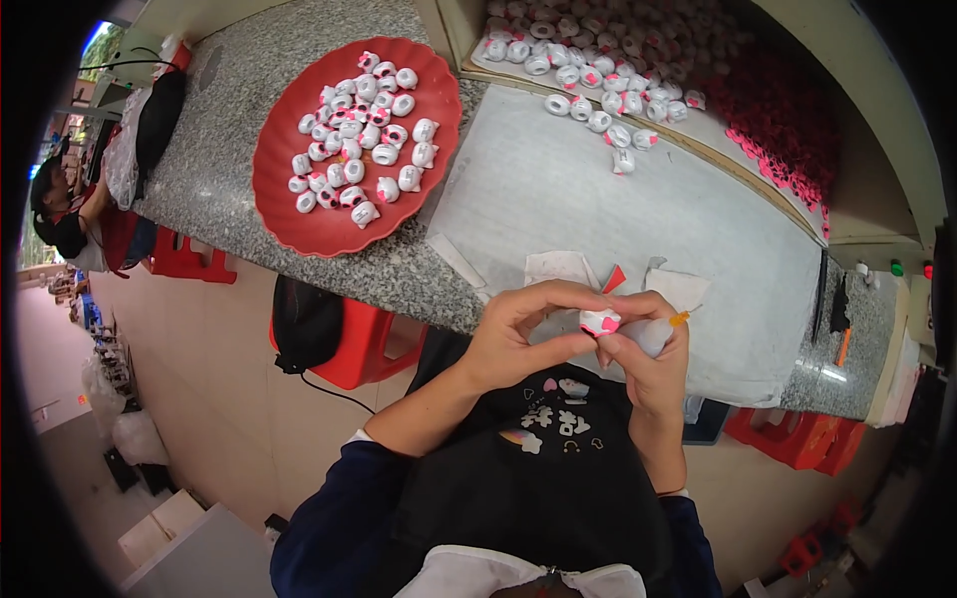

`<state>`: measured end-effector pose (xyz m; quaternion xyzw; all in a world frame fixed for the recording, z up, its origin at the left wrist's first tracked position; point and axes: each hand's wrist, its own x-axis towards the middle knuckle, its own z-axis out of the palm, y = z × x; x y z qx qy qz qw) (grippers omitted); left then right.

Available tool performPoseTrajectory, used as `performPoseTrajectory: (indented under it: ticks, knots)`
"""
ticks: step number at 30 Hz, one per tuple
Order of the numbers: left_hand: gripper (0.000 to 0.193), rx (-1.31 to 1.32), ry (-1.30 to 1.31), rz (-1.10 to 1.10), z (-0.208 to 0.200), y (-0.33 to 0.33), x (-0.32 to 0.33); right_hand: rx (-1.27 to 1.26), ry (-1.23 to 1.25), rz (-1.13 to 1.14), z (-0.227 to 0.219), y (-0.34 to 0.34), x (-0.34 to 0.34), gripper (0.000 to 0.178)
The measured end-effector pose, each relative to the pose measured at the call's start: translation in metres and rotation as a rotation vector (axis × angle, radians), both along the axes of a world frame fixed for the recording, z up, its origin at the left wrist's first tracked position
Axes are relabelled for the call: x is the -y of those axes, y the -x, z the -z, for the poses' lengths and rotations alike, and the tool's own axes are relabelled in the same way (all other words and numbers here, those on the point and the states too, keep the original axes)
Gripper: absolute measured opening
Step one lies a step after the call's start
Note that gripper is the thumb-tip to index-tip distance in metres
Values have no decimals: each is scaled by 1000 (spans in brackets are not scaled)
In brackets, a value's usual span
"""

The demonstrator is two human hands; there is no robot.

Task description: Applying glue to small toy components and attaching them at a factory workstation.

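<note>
My left hand (528, 334) is closed, pinching a small white figurine head (599, 322) with a pink bow-shaped part between thumb and fingers. My right hand (653, 364) is wrapped round a translucent squeeze bottle (650, 337) with a yellow needle tip (680, 319) that points away to the right. The right fingertips also meet at the figurine head, and they partly hide it. Just beyond the hands, a red pointed piece (614, 278) shows next to a white paper scrap (561, 267). Both hands are held over the near edge of the white work sheet (558, 199).
A red scalloped tray (276, 179) with many white-and-pink heads stands at left on the granite counter (234, 100). More heads (598, 75) and a pile of pink parts (778, 149) fill the far shelf. Red stools (364, 349) stand below; another person (75, 209) sits far left.
</note>
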<state>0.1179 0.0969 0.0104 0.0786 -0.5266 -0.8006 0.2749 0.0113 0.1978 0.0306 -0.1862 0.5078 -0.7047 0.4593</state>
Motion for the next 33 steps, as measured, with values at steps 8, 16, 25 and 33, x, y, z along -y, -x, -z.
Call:
performPoseTrajectory:
  ticks: [8,16,25,33]
  knots:
    - [24,-51,23,57,7,-1,-6,35,60,-18,1,-2,-12,23]
    - [19,201,679,-598,-15,-10,59,77,71,-35,4,2,17,40]
    - [20,484,1288,-402,-21,81,71,-74,49,118,10,22,-12,44]
    - [23,435,884,-117,-14,99,62,-246,32,215,0,28,-35,31]
